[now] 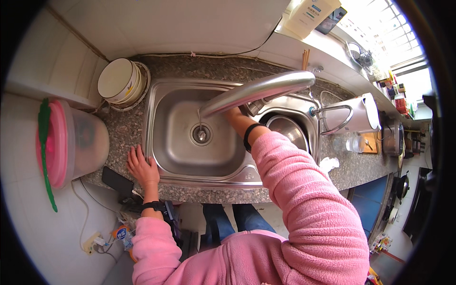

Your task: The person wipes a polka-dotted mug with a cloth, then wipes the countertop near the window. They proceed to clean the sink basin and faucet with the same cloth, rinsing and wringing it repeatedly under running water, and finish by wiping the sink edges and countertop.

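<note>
Steel faucet (259,90) over right hand (233,115), grip unclear, with left hand (145,171) splayed on counter (124,127).

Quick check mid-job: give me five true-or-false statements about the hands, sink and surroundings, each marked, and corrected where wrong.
1. The left hand rests on the counter. True.
2. The faucet is off. False: water falls from it.
3. The right hand is fully visible. False: the faucet hides part of it.
4. Both sleeves are pink. True.
5. The white bowls stand right of the sink. False: they stand left.
</note>
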Demonstrator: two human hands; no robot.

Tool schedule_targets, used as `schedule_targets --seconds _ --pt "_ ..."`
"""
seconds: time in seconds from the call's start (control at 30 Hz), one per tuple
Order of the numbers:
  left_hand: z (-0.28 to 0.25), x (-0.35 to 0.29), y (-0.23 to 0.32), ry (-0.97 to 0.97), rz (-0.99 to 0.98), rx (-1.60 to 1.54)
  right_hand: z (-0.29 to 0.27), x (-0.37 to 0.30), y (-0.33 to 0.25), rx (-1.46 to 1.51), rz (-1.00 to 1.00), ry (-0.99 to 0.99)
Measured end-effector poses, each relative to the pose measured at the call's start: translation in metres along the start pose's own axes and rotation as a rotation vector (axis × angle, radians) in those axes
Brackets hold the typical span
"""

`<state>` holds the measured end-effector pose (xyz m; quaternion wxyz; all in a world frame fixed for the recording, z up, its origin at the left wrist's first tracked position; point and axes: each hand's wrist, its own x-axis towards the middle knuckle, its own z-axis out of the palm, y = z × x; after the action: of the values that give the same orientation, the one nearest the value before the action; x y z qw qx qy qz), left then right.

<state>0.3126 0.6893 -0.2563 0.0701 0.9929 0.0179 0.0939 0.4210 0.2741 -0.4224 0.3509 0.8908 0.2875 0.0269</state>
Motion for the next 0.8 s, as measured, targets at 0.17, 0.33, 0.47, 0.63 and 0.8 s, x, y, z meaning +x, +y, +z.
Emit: schedule_targets --seconds 0.17,0.33,0.47,0.63,0.8 --pt "-0.003 0.0 0.003 -0.01 -0.009 -0.009 -0.028 -0.021 -0.041 0.456 0.055 -0.866" --pt "-0.003 0.002 0.003 -0.02 -0.016 0.001 -0.071 0.0 -0.027 0.725 -0.067 -0.733" --pt "-0.003 0.002 0.001 -0.03 -0.015 -0.002 -0.063 0.025 -0.035 0.787 0.193 -0.148" --pt "-0.003 0.001 0.002 -0.019 -0.011 -0.014 -0.089 -0.014 -0.049 0.893 0.264 -0.447" --pt "-0.002 0.0 0.001 -0.023 -0.022 -0.011 -0.137 -0.027 -0.037 0.807 -0.076 -0.772"
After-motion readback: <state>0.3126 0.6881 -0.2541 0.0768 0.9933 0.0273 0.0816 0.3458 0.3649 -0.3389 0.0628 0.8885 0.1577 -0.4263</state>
